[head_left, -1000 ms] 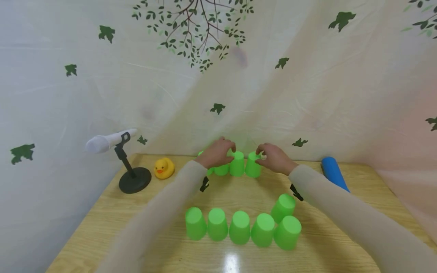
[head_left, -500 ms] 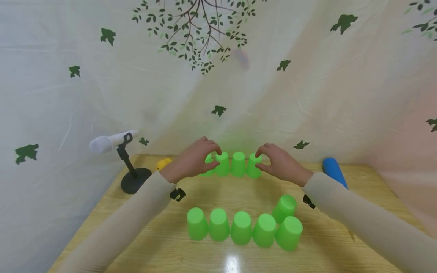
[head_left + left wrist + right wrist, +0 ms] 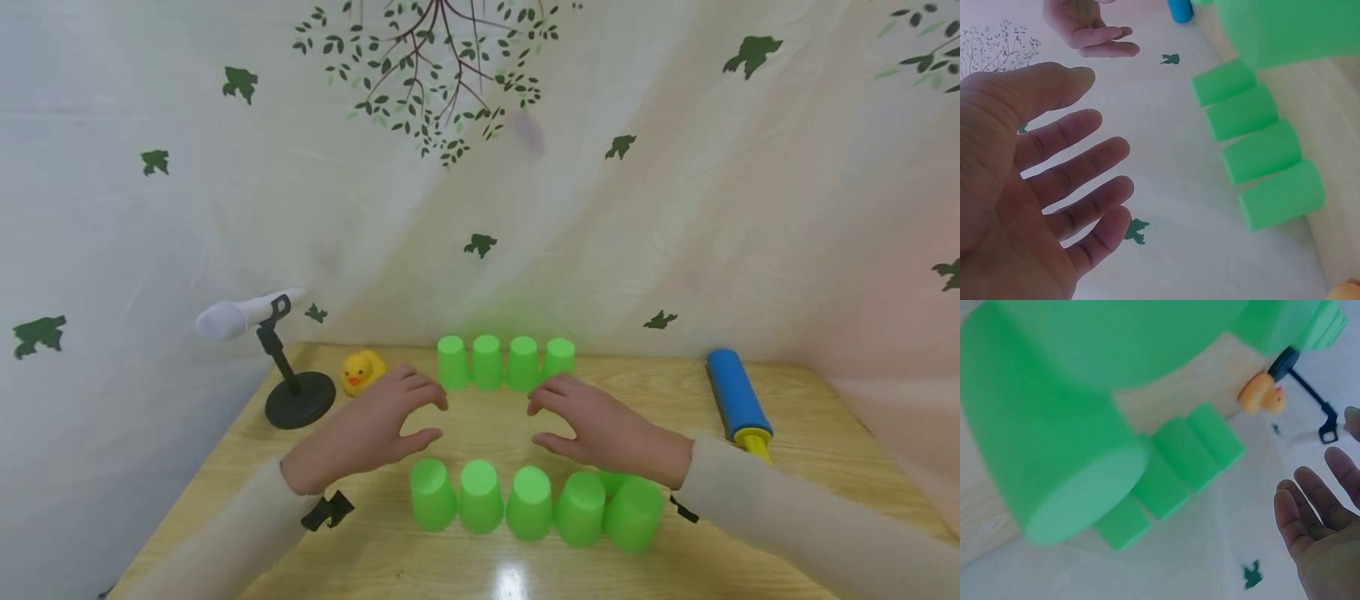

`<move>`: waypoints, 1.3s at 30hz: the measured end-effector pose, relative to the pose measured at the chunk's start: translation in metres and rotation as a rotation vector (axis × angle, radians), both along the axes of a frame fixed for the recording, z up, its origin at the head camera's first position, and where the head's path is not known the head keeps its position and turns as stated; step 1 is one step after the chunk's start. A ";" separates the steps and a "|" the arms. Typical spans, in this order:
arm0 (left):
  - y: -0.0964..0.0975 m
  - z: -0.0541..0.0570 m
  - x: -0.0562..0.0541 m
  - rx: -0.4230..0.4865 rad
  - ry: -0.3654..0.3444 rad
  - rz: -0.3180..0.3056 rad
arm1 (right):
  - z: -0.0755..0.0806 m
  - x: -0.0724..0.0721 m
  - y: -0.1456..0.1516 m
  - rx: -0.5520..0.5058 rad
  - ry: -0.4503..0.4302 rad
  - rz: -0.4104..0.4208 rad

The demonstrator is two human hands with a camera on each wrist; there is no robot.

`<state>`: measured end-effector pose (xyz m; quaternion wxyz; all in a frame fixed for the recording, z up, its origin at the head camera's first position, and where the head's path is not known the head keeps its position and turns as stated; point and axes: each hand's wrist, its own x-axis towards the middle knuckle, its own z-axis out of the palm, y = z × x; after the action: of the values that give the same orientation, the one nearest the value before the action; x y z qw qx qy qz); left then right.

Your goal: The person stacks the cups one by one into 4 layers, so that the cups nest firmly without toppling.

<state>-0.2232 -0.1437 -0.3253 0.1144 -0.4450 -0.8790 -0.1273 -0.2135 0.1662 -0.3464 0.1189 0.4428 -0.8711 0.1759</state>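
Observation:
In the head view my left hand is held over the table left of centre, its fingers loosely bent and holding nothing. Facing it from the right, my right hand also has nothing between thumb and fingers. Beyond both hands, several upside-down green cups stand in a row by the back wall; the right hand overlaps the rightmost one's base. A nearer row of green cups lies just below the hands, with one more green cup behind its right end, mostly hidden. The left wrist view shows the left fingers spread and empty.
A microphone on a black stand is at the table's back left, near a yellow rubber duck. A blue pump with a yellow end lies at the right. A leaf-patterned cloth hangs behind.
The left hand leaves the back row, moving left and then nearer. The right hand draws back from the rightmost far cup toward the front row. All the cups stay in place.

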 end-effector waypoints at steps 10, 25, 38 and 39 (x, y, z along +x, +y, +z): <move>-0.016 -0.024 0.025 -0.013 -0.149 0.011 | -0.011 0.025 -0.035 0.137 -0.091 0.092; -0.021 -0.048 0.028 -0.025 -0.307 -0.043 | -0.019 0.029 -0.059 0.246 -0.014 0.143; -0.023 -0.054 0.028 -0.020 -0.329 -0.021 | -0.021 0.025 -0.070 0.301 0.029 0.146; -0.023 -0.054 0.028 -0.018 -0.329 -0.021 | -0.021 0.025 -0.071 0.302 0.031 0.142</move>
<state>-0.1949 -0.1670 -0.3796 -0.0365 -0.4283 -0.8823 -0.1917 -0.1889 0.0957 -0.3674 0.0517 0.5190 -0.8521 0.0439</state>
